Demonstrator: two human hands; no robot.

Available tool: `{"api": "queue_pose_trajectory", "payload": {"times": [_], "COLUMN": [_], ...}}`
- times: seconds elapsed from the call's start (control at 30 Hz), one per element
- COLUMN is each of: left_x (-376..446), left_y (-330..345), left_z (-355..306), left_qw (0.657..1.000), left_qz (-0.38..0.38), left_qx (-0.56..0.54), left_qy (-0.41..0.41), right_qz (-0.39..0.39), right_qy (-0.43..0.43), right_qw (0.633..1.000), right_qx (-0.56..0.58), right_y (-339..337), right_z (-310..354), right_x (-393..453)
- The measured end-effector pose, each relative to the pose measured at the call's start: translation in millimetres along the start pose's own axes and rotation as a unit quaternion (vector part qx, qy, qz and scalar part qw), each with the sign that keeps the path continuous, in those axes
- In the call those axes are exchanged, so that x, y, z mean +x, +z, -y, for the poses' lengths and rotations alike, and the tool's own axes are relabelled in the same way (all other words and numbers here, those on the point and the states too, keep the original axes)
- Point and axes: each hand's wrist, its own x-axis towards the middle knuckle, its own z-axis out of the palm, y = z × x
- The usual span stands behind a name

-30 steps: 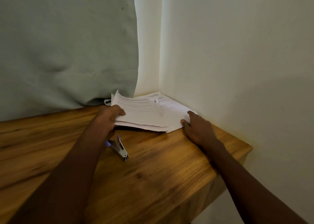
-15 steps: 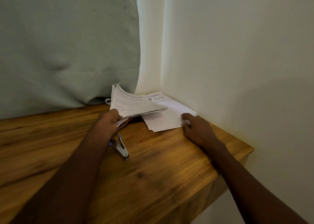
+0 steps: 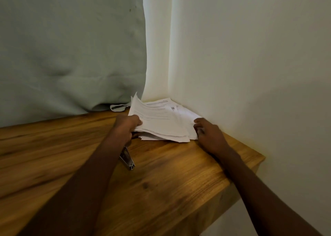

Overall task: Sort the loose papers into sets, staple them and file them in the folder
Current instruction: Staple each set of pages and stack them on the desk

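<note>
Wooden worktop (image 3: 179,178) in a wall corner; loose papers (image 3: 161,124) piled at the far end. Left hand (image 3: 128,126) pinches their left edge, right hand (image 3: 208,133) rests relaxed alongside, stapler (image 3: 127,158) near. Sheets could fan and slide off that thin grip.

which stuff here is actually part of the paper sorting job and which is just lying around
Part of the job:
- papers, a loose stack in the table corner, gripped at its left edge by the left hand
- stapler, lying on the table beside the left forearm
- right hand, at the stack's right edge

Just lying about:
- curtain
- white loop under the curtain hem
- table

No folder is in view.
</note>
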Motion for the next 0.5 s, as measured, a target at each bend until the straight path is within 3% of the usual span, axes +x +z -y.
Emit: {"api": "queue_pose_trajectory", "payload": {"times": [0.13,0.3,0.4,0.5], "left_x": [-1,3,4,7], "left_y": [1,-9,-20,-30], "left_z": [0,-5,-10,-11], "left_qw": [1.000,0.997,0.994,0.993], "left_qz": [0.007,0.035,0.101,0.116], "left_qx": [0.026,0.069,0.027,-0.017], "left_qy": [0.004,-0.016,-0.040,-0.016], "right_qz": [0.072,0.026,0.016,0.001], "right_qy": [-0.026,0.009,0.020,0.022], "right_qw": [0.997,0.999,0.999,0.999], "right_qx": [-0.023,0.047,0.041,0.029], "right_y": [2,3,4,3], "right_z": [0,-3,-3,-2], "right_x": [3,2,4,5]}}
